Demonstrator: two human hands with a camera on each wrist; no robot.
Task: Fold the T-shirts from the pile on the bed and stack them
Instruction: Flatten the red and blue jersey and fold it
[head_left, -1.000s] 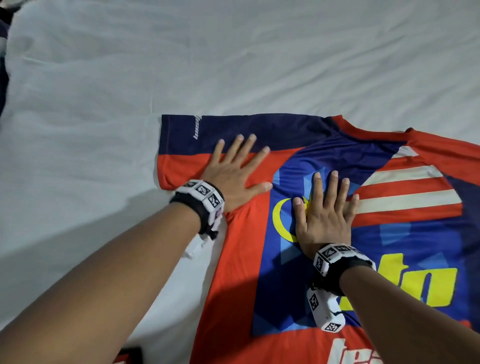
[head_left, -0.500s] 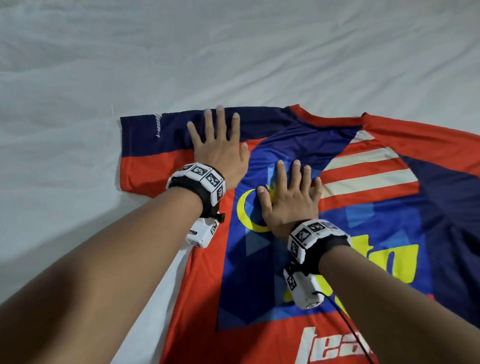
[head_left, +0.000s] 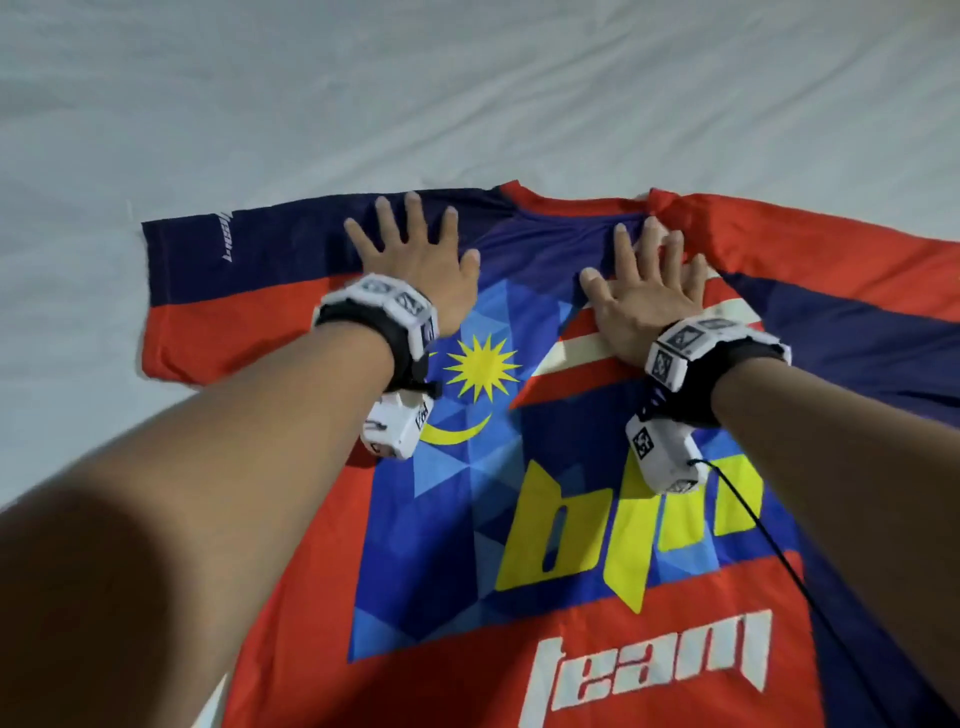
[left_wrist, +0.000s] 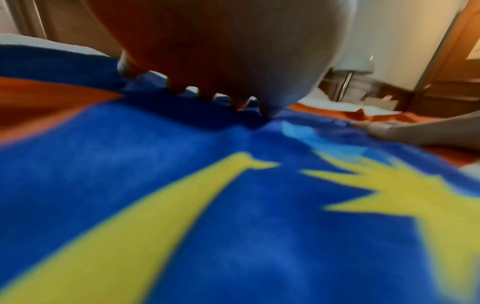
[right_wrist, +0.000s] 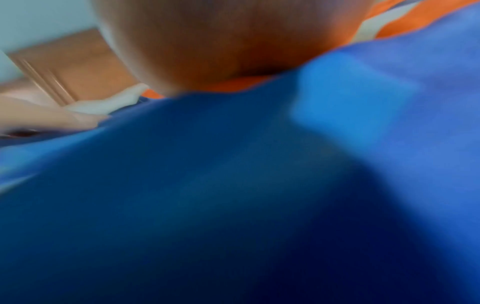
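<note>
A red, navy and blue T-shirt with a yellow star, a crescent and white lettering lies spread flat on the white bed sheet. My left hand presses flat on its upper left shoulder, fingers spread and straight. My right hand presses flat just below the collar, fingertips at the neckline. In the left wrist view the blue and yellow print of the T-shirt fills the frame under my left hand. The right wrist view is blurred, showing the blue cloth of the T-shirt below my right hand.
The shirt's left sleeve lies out flat towards the left; the right sleeve runs off the frame's right edge. A black cable trails from my right wrist across the shirt. A lamp and wooden furniture stand beyond the bed.
Both hands have slid up the shirt from the chest print to the shoulders and collar, and moved apart. The star and crescent, covered before, now show between my wrists.
</note>
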